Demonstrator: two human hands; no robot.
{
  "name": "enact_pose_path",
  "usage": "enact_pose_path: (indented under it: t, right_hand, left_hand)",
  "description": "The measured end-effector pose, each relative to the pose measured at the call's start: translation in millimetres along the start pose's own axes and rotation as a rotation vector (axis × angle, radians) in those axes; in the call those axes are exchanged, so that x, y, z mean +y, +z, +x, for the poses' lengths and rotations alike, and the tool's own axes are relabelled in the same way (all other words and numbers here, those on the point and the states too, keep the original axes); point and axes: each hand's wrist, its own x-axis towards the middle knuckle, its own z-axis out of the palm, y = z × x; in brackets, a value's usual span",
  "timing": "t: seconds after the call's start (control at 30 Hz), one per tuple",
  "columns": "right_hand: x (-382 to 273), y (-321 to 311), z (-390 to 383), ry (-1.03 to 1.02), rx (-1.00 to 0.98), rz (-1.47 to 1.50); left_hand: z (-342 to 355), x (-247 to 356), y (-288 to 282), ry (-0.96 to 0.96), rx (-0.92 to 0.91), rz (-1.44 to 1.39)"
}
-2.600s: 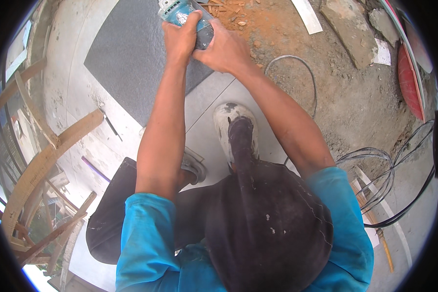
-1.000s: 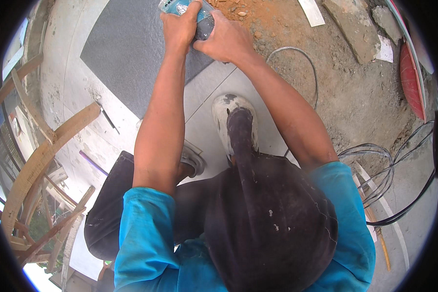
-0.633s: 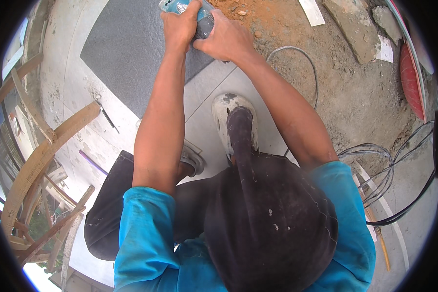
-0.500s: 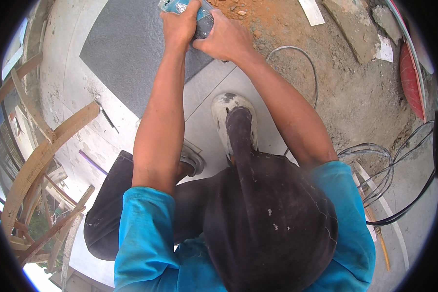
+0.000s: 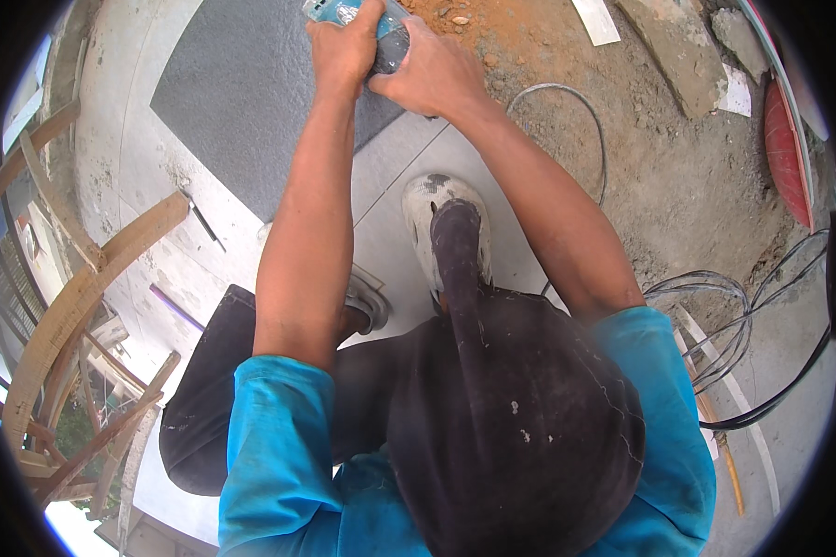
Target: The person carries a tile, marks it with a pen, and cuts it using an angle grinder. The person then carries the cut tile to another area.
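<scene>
A pale grey tiled floor (image 5: pixel 401 172) with dark joint lines carries a large, flat, dark grey slab (image 5: pixel 237 93) with a rough-textured face. Left of the slab's near corner lie a thin black stick (image 5: pixel 208 228) and a slim purple rod (image 5: pixel 176 307). To the right, the floor meets bare brown earth (image 5: pixel 659 195), which bears a looped grey cable (image 5: pixel 604 148), a white rectangular strip (image 5: pixel 596 22) and a broken grey concrete piece (image 5: pixel 678 60).

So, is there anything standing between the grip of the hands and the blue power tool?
Nothing visible does: the left hand and the right hand both hold the power tool directly. Its far end is cut off by the upper picture edge, so I cannot judge there.
</scene>
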Motion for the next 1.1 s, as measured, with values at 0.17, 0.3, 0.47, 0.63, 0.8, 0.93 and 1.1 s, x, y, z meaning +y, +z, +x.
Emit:
enact_pose_path:
  t: [0.17,0.3,0.47,0.63,0.8,0.93,1.1]
  right_hand:
    - [0,-2,-4,0.022,-0.017,0.013]
    - [2,1,-5,0.016,-0.003,0.025]
    - [3,0,-6,0.017,-0.001,0.023]
    - [5,0,-7,0.021,-0.001,0.004]
    - [6,0,-10,0.030,-0.006,0.010]
    - [5,-2,-13,0.037,-0.017,0.005]
    - [8,1,-14,0.021,-0.001,-0.005]
  left_hand:
    - [-10,9,-1,-0.005,-0.014,-0.005]
    - [-4,0,0,-0.029,-0.001,0.010]
    - [-3,-4,1,-0.040,0.010,0.065]
    - [-7,-1,2,-0.046,0.003,0.059]
    - [-9,-4,3,0.010,0.006,0.040]
    - [-11,-5,5,0.022,-0.010,-0.025]
    - [-12,-7,5,0.039,0.014,0.046]
